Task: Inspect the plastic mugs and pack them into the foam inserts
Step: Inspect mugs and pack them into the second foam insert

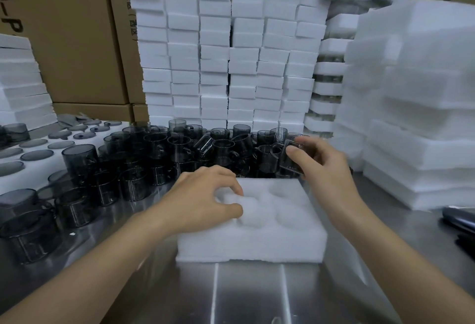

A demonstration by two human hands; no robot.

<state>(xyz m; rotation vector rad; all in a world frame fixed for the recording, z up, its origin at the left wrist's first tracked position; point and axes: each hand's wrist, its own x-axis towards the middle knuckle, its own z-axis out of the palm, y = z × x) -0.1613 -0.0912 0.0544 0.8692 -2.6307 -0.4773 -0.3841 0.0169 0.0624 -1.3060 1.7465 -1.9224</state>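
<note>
Left of the foam insert (pixel 257 241), dark see-through mugs (pixel 159 149) are crowding the steel table (pixel 252 293); a sweeping forearm could be toppling them. The left hand (pixel 205 195) is curling its fingers and pinching the rim of the insert's left hollow, steadying it; if that grip loosens, the light block could be sliding. Just behind the insert's right corner, the right hand (pixel 323 167) is gripping one tilted mug (pixel 290 156); its smooth wall could be slipping, or its handle snagging on foam. The insert's hollows appear to be holding nothing yet. Far left of the insert, a foam tray (pixel 64 155) is holding grey lids (pixel 37 155).
</note>
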